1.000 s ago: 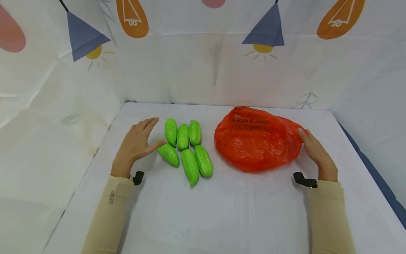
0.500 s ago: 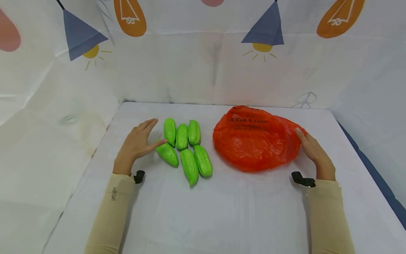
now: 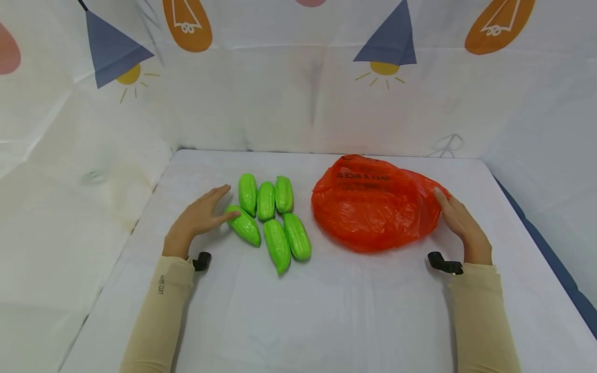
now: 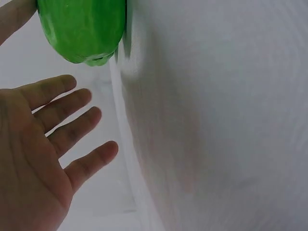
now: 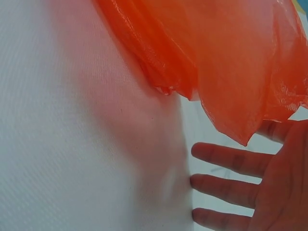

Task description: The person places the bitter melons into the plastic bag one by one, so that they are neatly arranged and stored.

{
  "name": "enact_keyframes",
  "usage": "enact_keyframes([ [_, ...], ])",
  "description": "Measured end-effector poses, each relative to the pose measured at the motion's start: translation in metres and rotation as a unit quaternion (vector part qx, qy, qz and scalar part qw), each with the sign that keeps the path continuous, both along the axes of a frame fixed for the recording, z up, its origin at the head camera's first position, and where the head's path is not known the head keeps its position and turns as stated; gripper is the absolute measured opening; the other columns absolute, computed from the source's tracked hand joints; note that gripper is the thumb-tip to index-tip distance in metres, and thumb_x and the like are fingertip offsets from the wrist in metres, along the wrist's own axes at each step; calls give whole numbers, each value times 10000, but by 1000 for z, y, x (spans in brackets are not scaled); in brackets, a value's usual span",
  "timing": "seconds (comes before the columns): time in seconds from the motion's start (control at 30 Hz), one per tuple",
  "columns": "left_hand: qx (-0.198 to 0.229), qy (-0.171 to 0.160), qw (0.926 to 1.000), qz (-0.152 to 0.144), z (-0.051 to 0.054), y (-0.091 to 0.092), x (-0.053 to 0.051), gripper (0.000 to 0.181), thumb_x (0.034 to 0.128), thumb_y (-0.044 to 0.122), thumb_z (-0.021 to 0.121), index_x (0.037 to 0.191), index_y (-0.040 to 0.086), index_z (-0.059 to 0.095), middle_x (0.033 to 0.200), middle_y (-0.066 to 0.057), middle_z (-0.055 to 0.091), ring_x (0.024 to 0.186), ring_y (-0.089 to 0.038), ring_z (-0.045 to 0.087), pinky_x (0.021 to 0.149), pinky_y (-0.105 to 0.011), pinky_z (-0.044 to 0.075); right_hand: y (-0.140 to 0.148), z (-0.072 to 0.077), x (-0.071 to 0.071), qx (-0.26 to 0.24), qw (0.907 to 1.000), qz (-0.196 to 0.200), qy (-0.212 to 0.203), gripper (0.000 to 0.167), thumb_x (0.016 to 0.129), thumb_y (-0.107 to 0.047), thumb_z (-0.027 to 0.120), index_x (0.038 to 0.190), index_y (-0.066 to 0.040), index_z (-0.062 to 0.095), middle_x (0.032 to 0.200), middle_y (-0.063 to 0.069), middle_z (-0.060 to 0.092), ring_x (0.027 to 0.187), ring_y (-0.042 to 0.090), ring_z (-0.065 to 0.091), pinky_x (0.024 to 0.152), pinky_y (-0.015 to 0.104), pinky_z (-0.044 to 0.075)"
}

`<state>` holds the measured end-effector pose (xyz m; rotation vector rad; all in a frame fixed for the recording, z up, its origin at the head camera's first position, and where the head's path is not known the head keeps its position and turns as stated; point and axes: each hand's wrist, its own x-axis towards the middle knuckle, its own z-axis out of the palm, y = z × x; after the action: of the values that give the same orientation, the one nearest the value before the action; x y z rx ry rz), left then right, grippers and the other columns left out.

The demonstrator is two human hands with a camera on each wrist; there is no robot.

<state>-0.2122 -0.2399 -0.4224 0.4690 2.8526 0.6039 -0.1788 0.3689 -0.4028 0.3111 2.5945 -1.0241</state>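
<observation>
Several shiny, ridged green cucumber-shaped vegetables [image 3: 277,247] lie in two rows left of the table's middle. My left hand [image 3: 196,220] is beside them, fingers spread. Its thumb touches the leftmost green vegetable [image 3: 245,228]; the left wrist view shows that vegetable's blunt end [image 4: 84,31] above the straight fingers [image 4: 89,161]. A puffed-up red plastic bag [image 3: 373,207] with dark printing lies to the right. My right hand [image 3: 459,223] is at its right edge, thumb on the bag. In the right wrist view the other fingers [image 5: 231,159] stretch out straight beneath the bag's hanging corner.
The things lie on a white-covered table [image 3: 317,321]. A white cloth wall [image 3: 270,98] with printed lamps and bulbs rises behind the far edge. A black wrist mount [image 3: 202,261] is on the left wrist, another [image 3: 444,263] on the right.
My left hand has come down slightly and its thumb now meets the leftmost green vegetable. The right hand stays at the bag's edge. The whole view has shifted a little.
</observation>
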Motion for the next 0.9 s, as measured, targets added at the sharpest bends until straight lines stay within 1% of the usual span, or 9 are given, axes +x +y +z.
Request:
enact_keyframes([
  [0.1, 93, -10, 9999, -109, 0, 1, -1, 875, 916, 623, 543, 1577, 159, 205, 1613, -160, 231, 1466, -411, 235, 1139, -633, 254, 0, -1, 1, 21, 10000, -18, -17, 942, 932, -740, 114, 1562, -62, -60, 1585, 316, 68, 1430, 552, 66, 1045, 783, 156],
  [0.23, 236, 120, 9991, -319, 2, 4, -1, 757, 939, 541, 571, 1531, 128, 343, 1602, -145, 260, 1456, -408, 261, 1118, -642, 285, 0, 0, 0, 66, 10000, -11, -73, 970, 923, -753, 109, 1560, -39, -50, 1577, 327, 82, 1423, 555, 88, 1047, 779, 165],
  [0.33, 323, 321, 9983, -372, 3, 6, 0, 668, 934, 484, 614, 1441, 71, 480, 1540, -172, 337, 1399, -417, 349, 1086, -626, 344, 0, 0, 0, 109, 9999, 20, -82, 987, 923, -753, 104, 1555, -6, -25, 1563, 341, 118, 1413, 558, 117, 1049, 775, 180],
  [0.43, 412, 517, 9972, -363, 5, 8, 0, 589, 920, 438, 657, 1348, 44, 566, 1422, -185, 439, 1291, -412, 462, 1035, -599, 408, 0, 0, 1, 134, 9999, 3, -97, 991, 921, -755, 106, 1555, -4, -19, 1561, 341, 126, 1410, 559, 122, 1044, 777, 185],
  [0.5, 420, 544, 9969, -382, 6, 10, 0, 547, 926, 420, 657, 1303, 30, 596, 1341, -172, 506, 1208, -390, 532, 993, -566, 451, 1, -1, 1, 133, 9999, -4, -106, 991, 919, -758, 105, 1557, -12, -25, 1565, 338, 116, 1411, 560, 117, 1043, 780, 181],
  [0.63, 349, 306, 9974, -553, 7, 13, 1, 508, 974, 395, 590, 1299, 5, 598, 1239, -165, 601, 1121, -352, 592, 960, -522, 478, 2, -1, 1, 132, 9999, 14, -99, 975, 924, -751, 101, 1557, -21, -36, 1571, 335, 95, 1415, 559, 109, 1047, 778, 172],
  [0.73, 283, 27, 9980, -557, 10, 15, 4, 552, 986, 414, 559, 1350, -1, 557, 1258, -187, 602, 1145, -356, 581, 985, -531, 460, 3, -1, 0, 113, 9999, 44, -106, 971, 927, -747, 99, 1556, -21, -44, 1571, 337, 85, 1417, 560, 102, 1050, 776, 167],
  [0.8, 247, -207, 9986, -427, 14, 16, 7, 663, 945, 482, 598, 1397, 6, 508, 1309, -201, 578, 1178, -367, 564, 1002, -548, 447, 3, -2, 0, 104, 9999, 65, -109, 966, 928, -744, 99, 1556, -24, -47, 1574, 333, 78, 1420, 558, 96, 1053, 775, 163],
  [0.9, 201, -588, 9977, -255, 20, 19, 10, 902, 821, 589, 701, 1450, 3, 429, 1388, -218, 528, 1255, -391, 516, 1040, -570, 419, 5, -2, -1, 96, 9999, 95, -74, 957, 934, -736, 101, 1557, -23, -37, 1574, 332, 86, 1420, 556, 103, 1057, 771, 163],
])
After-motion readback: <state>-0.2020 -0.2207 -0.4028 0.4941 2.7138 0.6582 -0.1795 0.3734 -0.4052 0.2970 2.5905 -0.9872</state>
